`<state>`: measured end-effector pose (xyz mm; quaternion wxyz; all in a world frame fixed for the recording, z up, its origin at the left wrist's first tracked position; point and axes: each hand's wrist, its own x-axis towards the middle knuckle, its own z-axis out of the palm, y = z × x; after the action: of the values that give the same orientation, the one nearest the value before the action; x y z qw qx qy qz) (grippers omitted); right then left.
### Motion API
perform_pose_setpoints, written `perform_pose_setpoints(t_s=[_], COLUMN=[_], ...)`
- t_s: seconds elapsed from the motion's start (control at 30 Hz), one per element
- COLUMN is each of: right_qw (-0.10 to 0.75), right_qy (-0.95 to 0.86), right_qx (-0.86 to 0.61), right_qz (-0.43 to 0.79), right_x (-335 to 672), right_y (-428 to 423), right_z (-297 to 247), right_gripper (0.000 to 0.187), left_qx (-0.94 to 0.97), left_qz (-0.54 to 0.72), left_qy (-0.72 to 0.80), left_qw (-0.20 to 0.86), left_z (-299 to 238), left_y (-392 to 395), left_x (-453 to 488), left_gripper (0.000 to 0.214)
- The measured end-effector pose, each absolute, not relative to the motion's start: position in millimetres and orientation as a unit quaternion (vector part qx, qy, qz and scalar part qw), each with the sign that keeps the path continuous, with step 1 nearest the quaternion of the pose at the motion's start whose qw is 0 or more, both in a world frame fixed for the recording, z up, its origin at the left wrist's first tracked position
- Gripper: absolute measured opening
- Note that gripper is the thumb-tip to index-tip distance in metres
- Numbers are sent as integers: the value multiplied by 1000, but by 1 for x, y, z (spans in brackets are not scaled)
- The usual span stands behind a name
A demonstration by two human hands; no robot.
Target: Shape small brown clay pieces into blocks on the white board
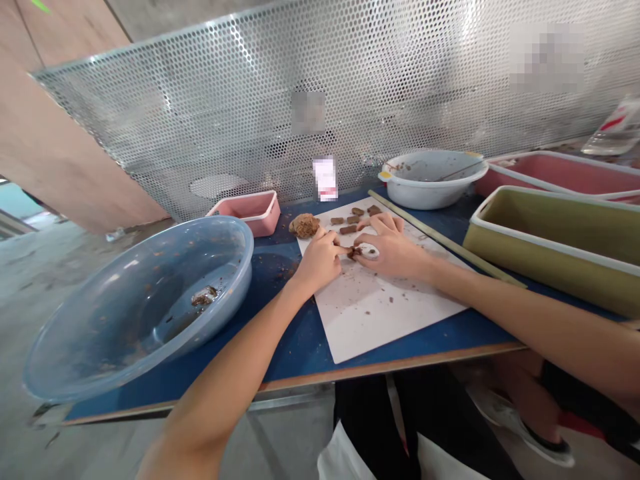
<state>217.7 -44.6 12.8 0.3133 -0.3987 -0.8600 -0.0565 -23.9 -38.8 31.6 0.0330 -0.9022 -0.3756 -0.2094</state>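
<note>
My left hand [323,259] is over the left side of a white board [360,327], fingers curled and their tips at a small dark brown piece [354,253]. My right hand [387,248] bends over a white oval object [369,251] with brown specks, which touches or nearly touches that piece. The exact kind of the white object is unclear. Just beyond the hands lie several short brown blocks, one of them a clay-like block [349,229]. A larger rough brown lump [304,226] sits at the board's upper left edge. Brown crumbs are scattered across the board.
A large blue basin [135,293] stands at left, a small pink box [267,213] behind it. A thin greenish stick [450,247] lies along the board's right side. Farther right are a white basin [425,195], a green trough [545,253] and a pink trough [590,175]. Perforated metal mesh [240,100] rises behind.
</note>
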Motion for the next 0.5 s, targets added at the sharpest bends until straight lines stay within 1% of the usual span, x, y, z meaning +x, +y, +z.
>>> perform_pose_setpoints(t_s=[0.2,0.5], right_qw=[313,306], right_qy=[-852,-853], right_qx=[-416,-421], right_qz=[-54,-53], right_x=[221,222], right_y=[-43,-45], right_z=[14,21], right_gripper=[21,19], left_qx=[-909,-908], left_qz=[-199,-199], left_qy=[-364,-368], left_qw=[37,23], left_z=[32,28], left_y=[-40,-39], left_x=[-21,-19], left_gripper=[45,43])
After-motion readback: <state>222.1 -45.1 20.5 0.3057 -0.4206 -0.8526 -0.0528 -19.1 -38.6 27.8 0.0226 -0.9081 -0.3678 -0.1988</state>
